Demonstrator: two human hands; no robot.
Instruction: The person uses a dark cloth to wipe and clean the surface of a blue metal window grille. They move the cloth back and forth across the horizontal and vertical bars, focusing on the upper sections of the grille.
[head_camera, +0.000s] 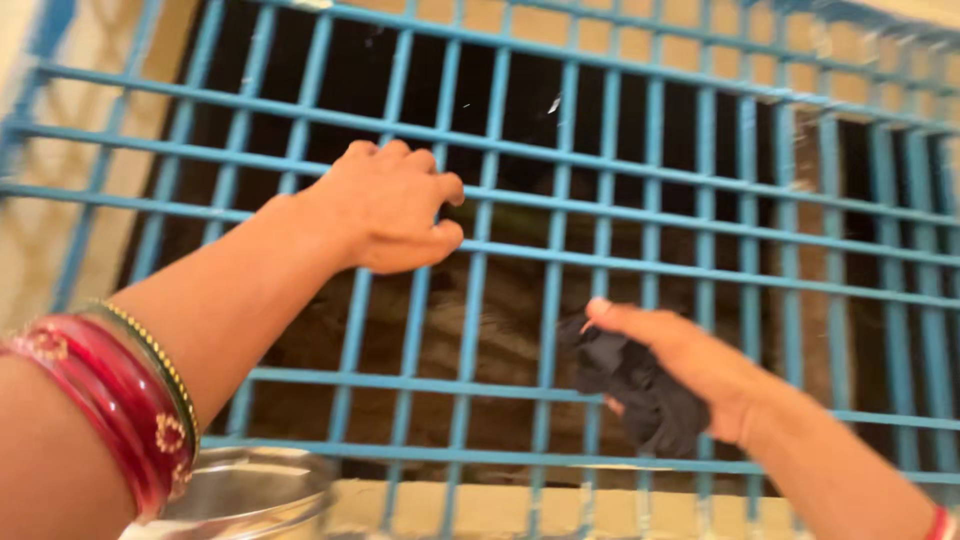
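Two hands at one blue grille (600, 250): left hand (385, 205) w/ fingers curled round a bar, up left of centre; right hand (690, 365) lower right, fingers clamped on one dark cloth (630, 385) held against the bars. One steel bowl (250, 490), probably, below; red bangles (120, 400) on left wrist.

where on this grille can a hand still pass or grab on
Free: the grille bars right of the left hand and above the right hand, and the lower-middle bars between the arms. Crowded: bottom left, with the steel bowl, and around the black cloth.
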